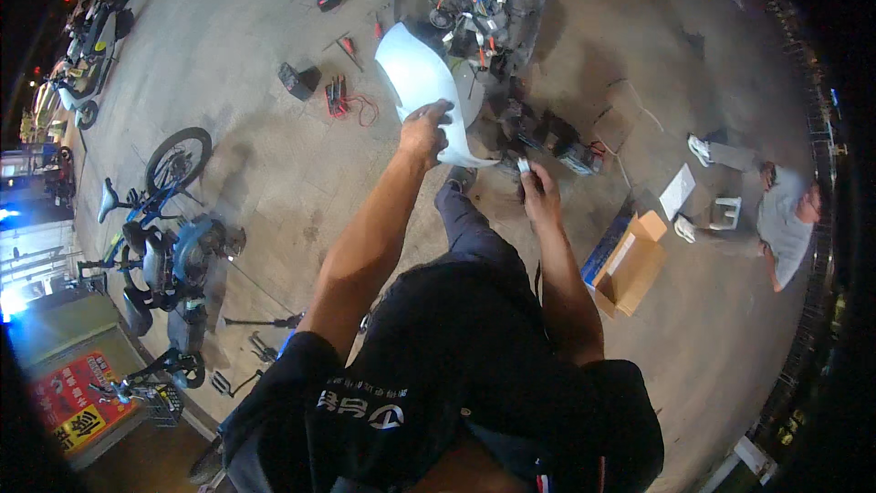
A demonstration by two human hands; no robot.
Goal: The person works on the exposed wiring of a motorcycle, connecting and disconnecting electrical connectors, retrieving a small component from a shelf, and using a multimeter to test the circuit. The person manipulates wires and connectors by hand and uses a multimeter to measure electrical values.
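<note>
My left hand (pixel 425 133) grips the lower part of a curved, glossy white panel (pixel 418 71), its fingers wrapped over the panel's edge. Slightly lower and to the right, my right hand (pixel 542 194) is closed around a small item with a white end (pixel 523 165); its kind is too small to make out. Just beyond the panel stands a partly stripped scooter (pixel 534 0) with its wiring (pixel 484 2) and coloured connectors exposed. A dark block with a red wire (pixel 580 157) lies to the right of the scooter's lower parts.
Left of the panel lie a red-handled screwdriver (pixel 349 46), a meter with red leads (pixel 337 96) and a dark box (pixel 294 81). An open cardboard box (pixel 631 265) stands at right, near a seated person (pixel 785 224). Bicycles and scooters (pixel 155 256) fill the left side.
</note>
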